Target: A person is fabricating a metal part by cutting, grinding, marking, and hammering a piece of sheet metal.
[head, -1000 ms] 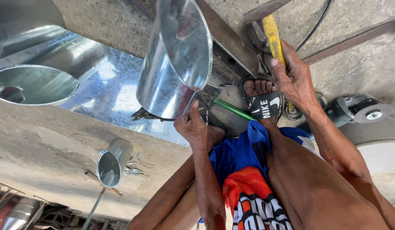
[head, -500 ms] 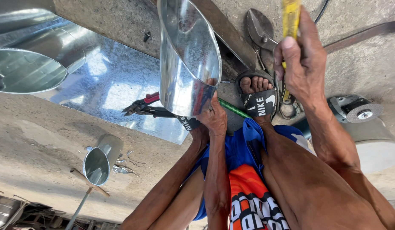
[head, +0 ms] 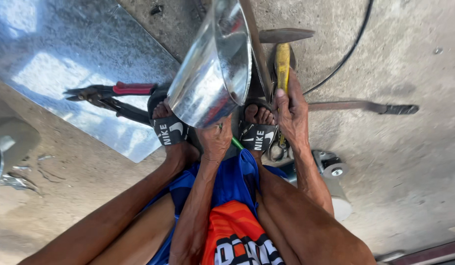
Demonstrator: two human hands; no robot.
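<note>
My left hand (head: 215,140) grips the lower edge of a shiny sheet-metal tube (head: 212,73), which stands tilted over a dark steel bar (head: 257,54) running away from me. Just to the right, my right hand (head: 292,115) is closed around the yellow handle of a hammer (head: 282,61), whose grey head (head: 285,35) lies beside the bar. Both feet, in black sandals (head: 168,130), sit either side of the tube's near end.
Red-handled tin snips (head: 114,93) lie on a flat galvanised sheet (head: 65,64) at the left. A flat iron strip (head: 365,105) and a black cable (head: 350,49) cross the concrete floor on the right. A grey power tool (head: 330,167) sits by my right forearm.
My right hand has come down with the hammer from above the tube to beside the bar. The view has swung left and closer; my left hand keeps its hold on the tube.
</note>
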